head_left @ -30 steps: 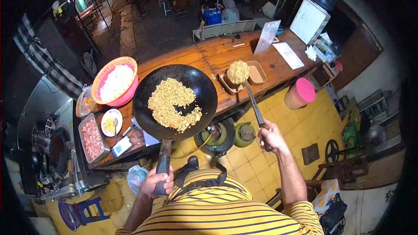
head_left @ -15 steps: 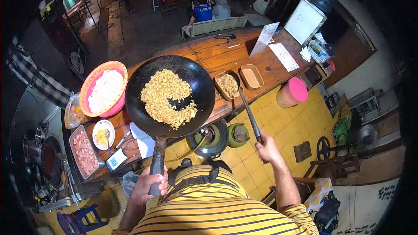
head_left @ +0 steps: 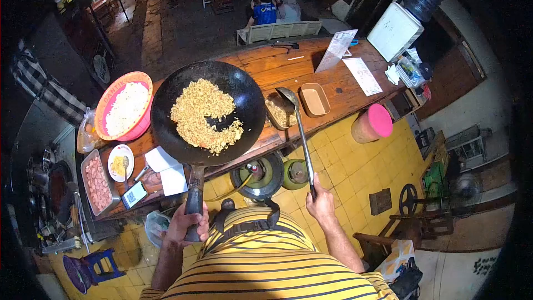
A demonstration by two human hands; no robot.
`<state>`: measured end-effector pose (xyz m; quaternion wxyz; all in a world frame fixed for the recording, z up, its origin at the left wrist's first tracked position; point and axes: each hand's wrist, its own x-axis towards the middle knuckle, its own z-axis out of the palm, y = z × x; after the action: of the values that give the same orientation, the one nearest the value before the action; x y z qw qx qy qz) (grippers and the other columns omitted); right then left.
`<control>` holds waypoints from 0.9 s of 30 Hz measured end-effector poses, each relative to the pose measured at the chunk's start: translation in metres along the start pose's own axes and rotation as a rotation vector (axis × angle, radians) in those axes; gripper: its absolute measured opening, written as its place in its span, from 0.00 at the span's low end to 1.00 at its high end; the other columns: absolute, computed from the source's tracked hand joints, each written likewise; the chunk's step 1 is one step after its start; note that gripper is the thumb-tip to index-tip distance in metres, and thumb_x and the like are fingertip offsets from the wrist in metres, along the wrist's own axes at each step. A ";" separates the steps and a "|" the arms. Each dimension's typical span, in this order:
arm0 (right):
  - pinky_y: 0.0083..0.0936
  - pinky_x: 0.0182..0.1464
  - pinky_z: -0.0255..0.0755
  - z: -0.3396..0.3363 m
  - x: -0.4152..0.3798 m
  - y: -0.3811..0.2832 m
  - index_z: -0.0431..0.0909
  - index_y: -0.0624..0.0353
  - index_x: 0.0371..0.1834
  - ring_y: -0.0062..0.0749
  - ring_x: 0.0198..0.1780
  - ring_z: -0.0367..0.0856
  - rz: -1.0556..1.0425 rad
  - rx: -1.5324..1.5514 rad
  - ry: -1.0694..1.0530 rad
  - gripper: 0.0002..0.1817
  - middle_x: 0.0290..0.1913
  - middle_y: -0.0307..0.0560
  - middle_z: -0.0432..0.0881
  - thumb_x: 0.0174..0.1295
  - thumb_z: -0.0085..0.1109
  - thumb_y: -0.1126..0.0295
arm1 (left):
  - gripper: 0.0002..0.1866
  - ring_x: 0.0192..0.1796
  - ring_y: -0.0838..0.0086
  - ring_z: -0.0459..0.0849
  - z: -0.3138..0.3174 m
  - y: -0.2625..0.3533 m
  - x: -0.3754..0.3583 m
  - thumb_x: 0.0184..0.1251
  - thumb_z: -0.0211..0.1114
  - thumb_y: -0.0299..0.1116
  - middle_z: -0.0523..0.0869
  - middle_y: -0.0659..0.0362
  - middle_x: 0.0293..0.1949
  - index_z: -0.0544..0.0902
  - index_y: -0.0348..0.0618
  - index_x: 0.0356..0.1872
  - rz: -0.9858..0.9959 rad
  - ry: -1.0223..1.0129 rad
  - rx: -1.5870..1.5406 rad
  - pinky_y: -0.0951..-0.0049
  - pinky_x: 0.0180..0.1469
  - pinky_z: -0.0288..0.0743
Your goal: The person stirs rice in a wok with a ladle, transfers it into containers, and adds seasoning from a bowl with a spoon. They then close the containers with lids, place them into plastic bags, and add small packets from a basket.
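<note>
My left hand [head_left: 187,223] grips the handle of a black wok [head_left: 252,100], held above the counter's edge. Fried rice [head_left: 202,114] lies in the wok, heaped toward its left side, with a bare dark patch at its right. My right hand [head_left: 321,200] is closed around the long handle of a ladle [head_left: 301,133]. The ladle's bowl hovers at the upper edge of a brown food box [head_left: 271,116], over part of it. Fried rice fills that box. Right beside it stands a second brown box [head_left: 315,100], with nothing in it.
Left of the wok are a pink basin [head_left: 143,123] of white rice, a tray [head_left: 100,180] of sliced sausage, a plate [head_left: 121,163] with yellow food and a phone [head_left: 134,195]. Gas cylinders [head_left: 296,173] stand below the counter [head_left: 244,58]. A pink-lidded bucket [head_left: 379,121] is at right.
The ladle's bowl has lifted from inside the filled box to its upper edge. My right hand has moved left and down. White paper left of the wok handle shows more fully.
</note>
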<state>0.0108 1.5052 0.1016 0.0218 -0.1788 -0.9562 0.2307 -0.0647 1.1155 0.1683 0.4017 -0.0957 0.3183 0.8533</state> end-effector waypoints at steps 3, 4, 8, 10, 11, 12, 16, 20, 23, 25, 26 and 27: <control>0.41 0.38 0.78 -0.010 -0.004 0.004 0.63 0.59 0.70 0.53 0.32 0.83 0.149 0.139 -0.090 0.37 0.28 0.61 0.81 0.52 0.57 0.73 | 0.18 0.20 0.73 0.74 0.008 -0.007 0.006 0.60 0.65 0.27 0.74 0.56 0.26 0.71 0.36 0.49 0.038 0.029 0.046 0.67 0.22 0.74; 0.41 0.38 0.78 -0.016 -0.005 0.003 0.63 0.59 0.70 0.53 0.32 0.83 0.150 0.140 -0.093 0.37 0.28 0.61 0.81 0.52 0.57 0.73 | 0.18 0.20 0.73 0.74 0.011 -0.010 0.006 0.60 0.65 0.27 0.74 0.56 0.26 0.71 0.36 0.49 0.036 0.033 0.045 0.67 0.22 0.74; 0.32 0.41 0.77 -0.014 -0.008 0.018 0.63 0.55 0.71 0.43 0.32 0.85 0.193 0.249 -0.108 0.37 0.31 0.60 0.82 0.54 0.60 0.71 | 0.16 0.20 0.75 0.73 0.020 -0.013 0.011 0.58 0.64 0.27 0.74 0.57 0.26 0.72 0.36 0.47 0.066 0.099 0.084 0.67 0.20 0.73; 0.30 0.41 0.77 -0.009 -0.007 0.028 0.63 0.54 0.71 0.40 0.33 0.85 0.167 0.323 -0.071 0.37 0.31 0.59 0.82 0.55 0.60 0.70 | 0.16 0.20 0.75 0.72 0.023 -0.015 0.011 0.58 0.64 0.27 0.73 0.58 0.26 0.72 0.36 0.47 0.068 0.112 0.093 0.68 0.20 0.73; 0.30 0.41 0.76 -0.008 -0.008 0.033 0.63 0.53 0.72 0.38 0.32 0.84 0.145 0.359 -0.053 0.37 0.31 0.57 0.82 0.55 0.60 0.70 | 0.16 0.20 0.76 0.72 0.026 -0.016 0.011 0.58 0.64 0.27 0.73 0.58 0.25 0.72 0.36 0.46 0.063 0.132 0.085 0.68 0.20 0.73; 0.29 0.41 0.76 -0.010 -0.008 0.032 0.63 0.52 0.72 0.36 0.31 0.83 0.120 0.396 -0.030 0.37 0.30 0.56 0.82 0.55 0.60 0.69 | 0.16 0.20 0.76 0.72 0.028 -0.016 0.011 0.58 0.64 0.28 0.73 0.58 0.25 0.73 0.36 0.46 0.062 0.147 0.079 0.69 0.20 0.72; 0.29 0.40 0.76 -0.022 0.000 0.026 0.64 0.52 0.71 0.36 0.29 0.81 0.197 0.410 -0.155 0.36 0.28 0.52 0.80 0.55 0.60 0.69 | 0.15 0.19 0.77 0.72 0.034 -0.014 0.013 0.57 0.64 0.28 0.73 0.59 0.25 0.73 0.37 0.45 0.081 0.163 0.109 0.70 0.20 0.72; 0.27 0.39 0.75 -0.018 0.017 0.020 0.66 0.52 0.70 0.34 0.28 0.80 0.127 0.298 -0.107 0.35 0.26 0.48 0.78 0.55 0.60 0.69 | 0.15 0.19 0.77 0.72 0.032 -0.015 0.013 0.57 0.65 0.29 0.72 0.59 0.25 0.73 0.38 0.44 0.078 0.169 0.121 0.71 0.19 0.71; 0.26 0.38 0.75 -0.028 0.020 0.012 0.67 0.52 0.69 0.32 0.27 0.79 0.223 0.257 -0.139 0.34 0.25 0.48 0.78 0.54 0.61 0.69 | 0.15 0.19 0.77 0.72 0.030 -0.014 0.012 0.57 0.64 0.29 0.73 0.59 0.25 0.73 0.37 0.44 0.077 0.178 0.122 0.72 0.19 0.71; 0.25 0.38 0.75 -0.021 0.013 0.029 0.68 0.52 0.68 0.29 0.27 0.78 0.199 0.411 -0.063 0.34 0.25 0.48 0.78 0.54 0.62 0.70 | 0.15 0.19 0.77 0.72 0.029 -0.014 0.012 0.57 0.64 0.29 0.73 0.59 0.25 0.73 0.37 0.44 0.060 0.168 0.114 0.72 0.19 0.71; 0.24 0.38 0.74 -0.021 0.013 0.032 0.69 0.54 0.68 0.25 0.27 0.76 0.213 0.433 -0.076 0.33 0.25 0.49 0.77 0.54 0.62 0.71 | 0.15 0.19 0.76 0.72 0.029 -0.013 0.012 0.57 0.64 0.29 0.73 0.59 0.25 0.73 0.37 0.44 0.061 0.174 0.109 0.71 0.19 0.71; 0.24 0.38 0.74 -0.021 0.009 0.033 0.69 0.54 0.68 0.25 0.27 0.76 0.213 0.431 -0.075 0.33 0.25 0.49 0.77 0.54 0.62 0.71 | 0.15 0.19 0.76 0.72 0.029 -0.012 0.012 0.57 0.64 0.28 0.73 0.59 0.25 0.73 0.37 0.45 0.063 0.181 0.103 0.71 0.19 0.71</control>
<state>0.0157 1.5444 0.1050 -0.0008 -0.2612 -0.8608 0.4369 -0.0608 1.1467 0.1797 0.3487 -0.1416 0.3995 0.8359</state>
